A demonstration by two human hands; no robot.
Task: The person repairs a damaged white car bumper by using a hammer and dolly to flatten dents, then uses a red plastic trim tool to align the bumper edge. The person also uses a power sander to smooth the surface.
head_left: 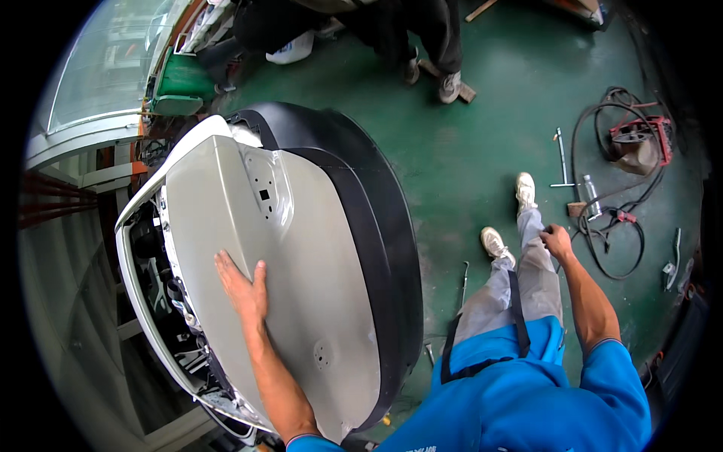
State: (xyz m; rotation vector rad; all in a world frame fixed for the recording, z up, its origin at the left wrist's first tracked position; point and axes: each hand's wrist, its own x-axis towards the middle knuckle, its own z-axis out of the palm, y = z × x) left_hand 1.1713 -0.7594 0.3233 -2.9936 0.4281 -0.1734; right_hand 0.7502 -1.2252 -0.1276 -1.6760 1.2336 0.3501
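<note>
A beige-grey car body panel (pixel 324 248) with small punched holes fills the left half of the head view. My left hand (pixel 245 290) lies flat on it, fingers stretched and thumb apart. Along its right edge runs a black plastic bumper (pixel 399 264). On the left, a white frame edge (pixel 135 279) surrounds a gap that shows metal parts and dark fittings. My right hand (pixel 556 242) hangs beside my grey trouser leg with its fingers curled. Whatever those fingers hold, if anything, is hidden.
On the green floor (pixel 467 143) lie a T-shaped metal tool (pixel 562 162), a clear bottle (pixel 591 194), coiled black cable (pixel 640 248) and a red-framed device (pixel 661 139). A person in dark trousers (pixel 437 34) is at the far side. A thin rod (pixel 465 282) lies near my feet.
</note>
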